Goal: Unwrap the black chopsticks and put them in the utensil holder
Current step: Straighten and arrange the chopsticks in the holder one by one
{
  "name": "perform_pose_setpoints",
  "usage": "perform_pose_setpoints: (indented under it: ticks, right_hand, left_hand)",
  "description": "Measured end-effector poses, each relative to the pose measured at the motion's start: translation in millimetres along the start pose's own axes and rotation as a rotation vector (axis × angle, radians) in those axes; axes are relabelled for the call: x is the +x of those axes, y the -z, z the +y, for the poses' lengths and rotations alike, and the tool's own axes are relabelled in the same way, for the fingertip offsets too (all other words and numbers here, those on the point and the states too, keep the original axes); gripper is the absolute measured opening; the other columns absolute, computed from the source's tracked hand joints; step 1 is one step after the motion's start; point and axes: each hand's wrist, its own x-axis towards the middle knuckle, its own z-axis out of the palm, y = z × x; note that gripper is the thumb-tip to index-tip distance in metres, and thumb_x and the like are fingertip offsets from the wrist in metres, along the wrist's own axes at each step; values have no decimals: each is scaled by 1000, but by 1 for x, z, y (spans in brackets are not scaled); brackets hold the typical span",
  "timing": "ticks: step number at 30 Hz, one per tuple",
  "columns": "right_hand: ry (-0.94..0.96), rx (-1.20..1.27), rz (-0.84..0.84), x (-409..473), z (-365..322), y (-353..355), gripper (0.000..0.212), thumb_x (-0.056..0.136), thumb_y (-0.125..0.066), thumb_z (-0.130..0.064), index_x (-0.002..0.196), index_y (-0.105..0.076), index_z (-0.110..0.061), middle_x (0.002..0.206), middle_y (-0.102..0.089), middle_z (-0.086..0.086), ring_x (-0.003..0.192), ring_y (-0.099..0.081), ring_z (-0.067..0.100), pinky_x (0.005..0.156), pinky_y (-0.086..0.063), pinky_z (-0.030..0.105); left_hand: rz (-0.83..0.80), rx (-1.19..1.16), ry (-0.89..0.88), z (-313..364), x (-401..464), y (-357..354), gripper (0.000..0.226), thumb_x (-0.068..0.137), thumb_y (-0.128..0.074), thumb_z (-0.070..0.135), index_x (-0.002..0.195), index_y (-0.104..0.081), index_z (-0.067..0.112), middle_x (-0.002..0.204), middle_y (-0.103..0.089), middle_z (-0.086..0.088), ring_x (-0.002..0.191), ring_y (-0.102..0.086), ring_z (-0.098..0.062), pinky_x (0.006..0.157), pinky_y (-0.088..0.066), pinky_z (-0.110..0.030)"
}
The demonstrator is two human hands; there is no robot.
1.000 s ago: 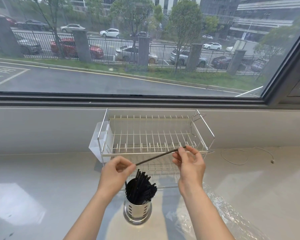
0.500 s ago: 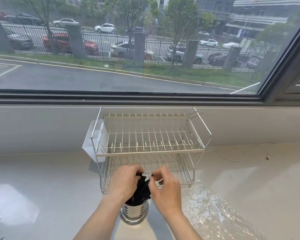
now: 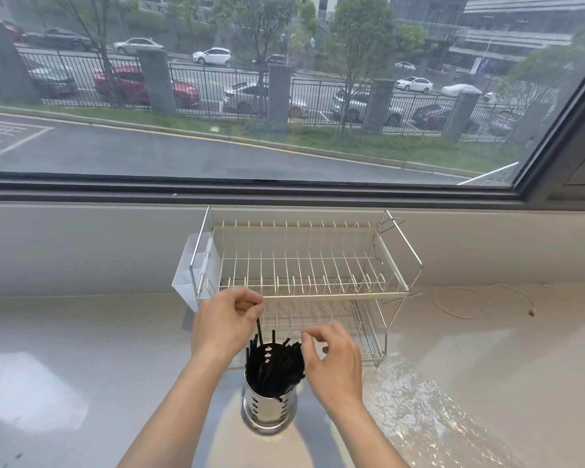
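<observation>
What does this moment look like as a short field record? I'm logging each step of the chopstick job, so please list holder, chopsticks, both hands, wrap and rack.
holder: steel utensil holder, upright on the counter, in front of the rack
chopsticks: black chopsticks bunched in the holder, tops sticking out
left hand: left hand pinches one chopstick standing steeply, lower end among the bunch
right hand: right hand beside the bunch, fingers curled, holding nothing that shows
wrap: clear plastic wrap lying on the counter, right of the holder
rack: two-tier wire dish rack by the wall

Big window [image 3: 284,96] w/ daylight above pale countertop [image 3: 81,349], street outside.
</observation>
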Motion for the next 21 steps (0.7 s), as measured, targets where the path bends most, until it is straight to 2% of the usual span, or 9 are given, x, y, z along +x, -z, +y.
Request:
perform_pose_setpoints:
  ticks: [2,4,6,9,11,13,16,18,21]
  right_hand:
    - [-33,23,-2,0,0,1,10,91,-68,-25,86,-74,-31,88,-66,-19,86,-60,-4,74,-43,17]
    - [-86,83,-13,-1,-1,2,10,91,-69,-24,87,-74,-31,89,-68,-19,85,-63,-3,76,-47,19]
    - [-154,201,-27,0,-4,5,10,90,-71,-26,90,-74,-35,90,-71,-17,83,-65,-3,77,-49,21]
    - [-303,468,-88,5,-13,11,12,90,-74,-32,97,-72,-41,91,-77,-10,83,-70,-1,74,-54,21]
    - [-414,708,-100,11,-21,15,13,92,-73,-26,104,-74,-30,90,-79,0,79,-74,10,69,-59,24]
    - [-470,990,-3,19,-30,22,11,95,-68,-14,102,-76,-14,89,-79,10,72,-74,18,63,-60,24]
    - [-438,1228,130,32,-43,37,15,98,-60,-6,104,-74,-9,85,-76,8,72,-73,18,59,-60,23]
    - [-387,1257,162,38,-50,47,18,99,-58,-4,106,-73,-11,84,-76,7,73,-74,19,59,-60,25]
    - [-326,1248,183,41,-57,56,20,100,-56,-11,104,-75,-15,89,-78,11,74,-73,19,60,-61,27]
  left_hand:
    - [28,-48,-17,4,1,7,13,80,-81,30,77,-71,39,71,-67,37,70,-65,12,75,-56,-25]
    - [93,-101,-36,7,1,11,13,80,-81,29,77,-71,37,71,-69,30,69,-66,9,74,-57,-23]
    - [179,-186,-64,12,2,16,12,81,-81,28,77,-72,34,72,-71,27,70,-67,7,70,-54,-15]
    - [302,-468,-61,23,5,28,11,82,-82,21,80,-74,30,78,-75,19,71,-70,2,67,-52,-9]
    - [321,-726,-17,29,5,34,10,84,-80,17,86,-75,25,80,-78,8,71,-72,-6,69,-57,-16]
    - [284,-912,40,31,2,36,7,86,-78,13,90,-73,16,78,-78,1,69,-72,-10,69,-59,-20]
    - [219,-930,111,18,-7,28,7,85,-77,10,89,-72,13,74,-76,0,66,-69,-10,67,-58,-20]
    - [183,-890,151,2,-15,17,6,85,-78,11,88,-73,12,73,-75,-1,66,-68,-12,66,-58,-21]
    - [125,-802,220,-19,-27,-1,6,83,-80,12,82,-75,14,72,-76,-5,69,-68,-18,70,-57,-29]
